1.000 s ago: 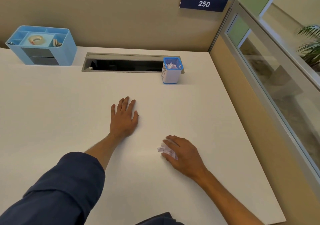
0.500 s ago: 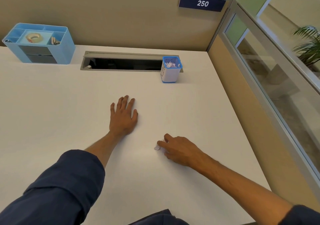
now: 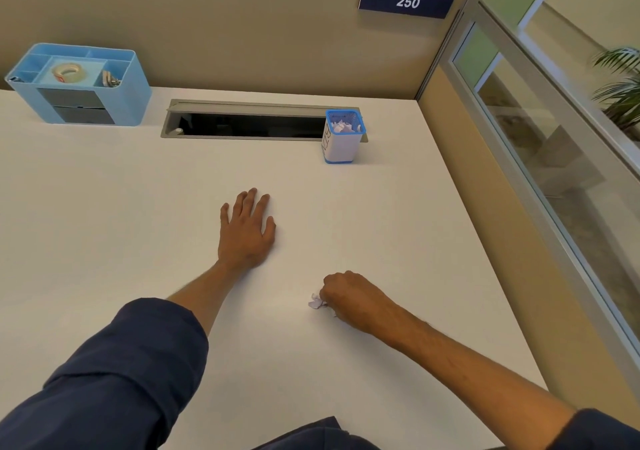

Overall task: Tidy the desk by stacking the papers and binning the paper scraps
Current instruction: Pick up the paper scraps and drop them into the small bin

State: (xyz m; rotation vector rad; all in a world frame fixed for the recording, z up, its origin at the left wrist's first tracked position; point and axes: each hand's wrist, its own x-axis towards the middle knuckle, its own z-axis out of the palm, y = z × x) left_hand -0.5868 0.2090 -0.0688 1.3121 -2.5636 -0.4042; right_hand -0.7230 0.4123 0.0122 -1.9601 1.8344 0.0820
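My right hand is curled into a fist on the white desk and grips a crumpled white paper scrap, which pokes out at the left of my fingers. My left hand lies flat on the desk with straight fingers, palm down, holding nothing. A small white bin with a blue rim stands at the back of the desk, with several crumpled scraps inside. No stack of papers is in view.
A light blue desk organiser with a tape roll stands at the back left. An open cable slot runs along the back beside the bin. Beige partitions and a glass panel close off the back and right.
My right hand has closed from a loose cover over the scrap into a fist around it. My left hand has stayed flat in place.
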